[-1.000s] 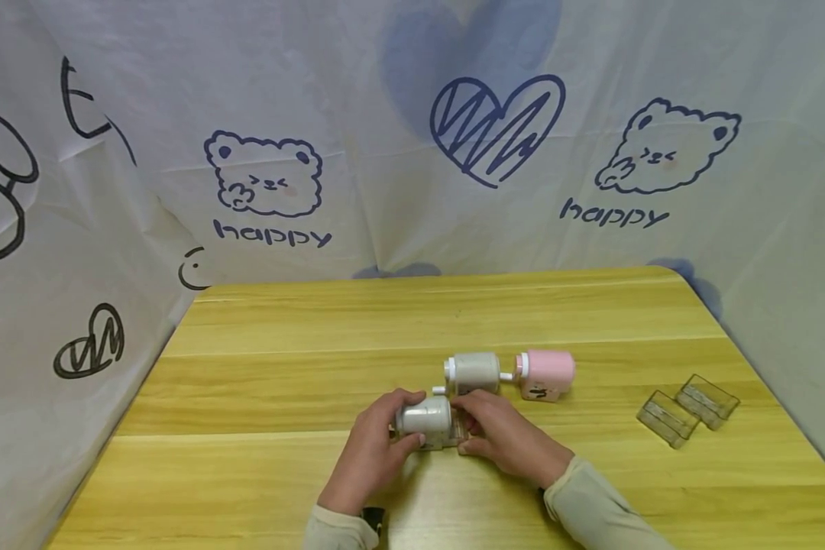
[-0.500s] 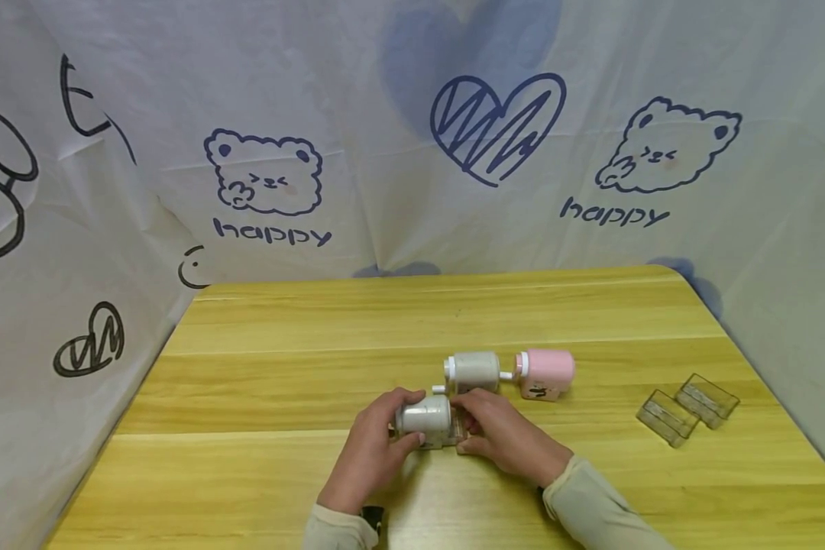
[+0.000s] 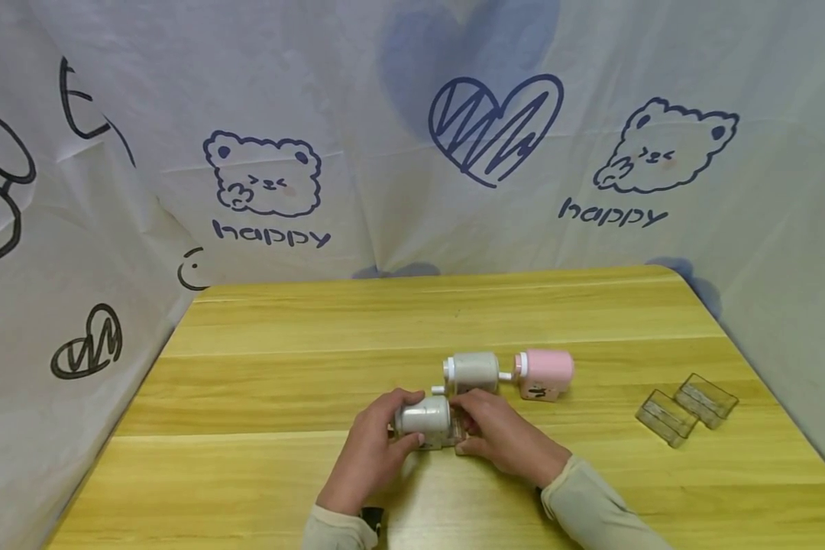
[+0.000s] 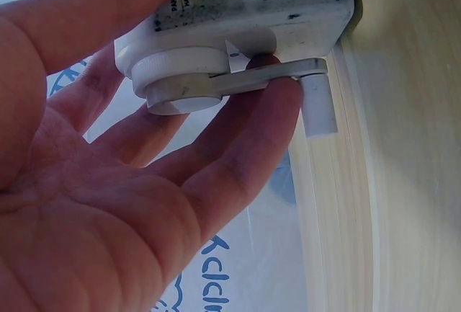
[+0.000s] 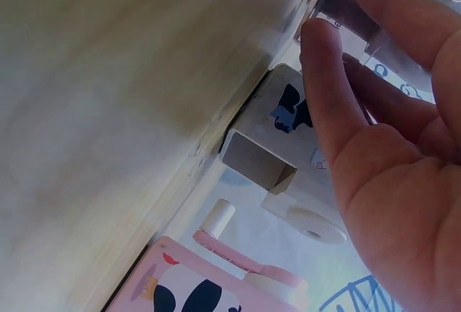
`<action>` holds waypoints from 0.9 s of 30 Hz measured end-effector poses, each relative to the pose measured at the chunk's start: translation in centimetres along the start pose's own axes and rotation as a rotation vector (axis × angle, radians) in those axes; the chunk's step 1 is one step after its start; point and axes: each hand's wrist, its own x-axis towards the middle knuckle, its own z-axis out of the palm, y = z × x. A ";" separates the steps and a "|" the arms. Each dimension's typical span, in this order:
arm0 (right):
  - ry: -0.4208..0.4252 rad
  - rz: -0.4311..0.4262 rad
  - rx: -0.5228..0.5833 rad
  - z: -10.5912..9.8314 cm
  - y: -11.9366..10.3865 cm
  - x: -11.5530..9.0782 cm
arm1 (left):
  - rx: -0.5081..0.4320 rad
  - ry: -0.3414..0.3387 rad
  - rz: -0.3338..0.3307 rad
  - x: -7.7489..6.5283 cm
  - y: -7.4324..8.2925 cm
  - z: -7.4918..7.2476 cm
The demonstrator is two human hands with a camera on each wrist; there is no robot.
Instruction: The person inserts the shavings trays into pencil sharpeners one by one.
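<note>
My left hand (image 3: 367, 447) grips a whitish hand-crank pencil sharpener (image 3: 426, 417) low over the table, thumb on the near side and fingers at the far side. In the left wrist view its white crank (image 4: 252, 79) passes by my fingers. My right hand (image 3: 512, 434) pinches a see-through shavings drawer (image 3: 459, 434) at the sharpener's right end. The drawer partly overlaps the body in the head view. Just behind stands a grey pencil sharpener (image 3: 477, 372), whose drawer slot (image 5: 256, 161) is bare in the right wrist view. A pink pencil sharpener (image 3: 548, 373) stands to its right.
Two smoky see-through drawers (image 3: 668, 418) lie side by side on the right of the wooden table (image 3: 268, 397). A white cloth (image 3: 378, 153) with drawn bears and hearts hangs behind the table's back edge and along the sides.
</note>
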 end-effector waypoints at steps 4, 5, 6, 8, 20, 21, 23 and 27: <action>0.000 -0.004 0.000 0.0 0.0 0.1 | -0.003 0.000 0.004 0.0 0.0 0.0; -0.001 -0.005 0.000 0.0 0.0 0.1 | -0.004 0.000 0.005 0.0 0.0 0.0; -0.001 -0.006 0.000 0.0 0.0 0.1 | -0.007 -0.001 0.005 0.0 0.0 0.0; -0.001 -0.007 0.001 0.1 0.0 0.1 | -0.007 -0.003 0.006 -0.1 0.1 0.0; 0.002 -0.013 0.000 0.1 0.0 0.3 | -0.002 0.008 0.008 -0.1 0.0 0.0; 0.001 -0.011 0.000 0.1 0.0 0.3 | -0.001 0.009 0.008 -0.1 0.0 0.0; 0.000 -0.011 0.000 0.1 0.0 0.3 | 0.001 0.010 0.006 -0.1 0.0 0.0; 0.000 -0.014 0.001 0.1 0.0 0.4 | 0.004 0.011 0.005 -0.1 0.0 0.0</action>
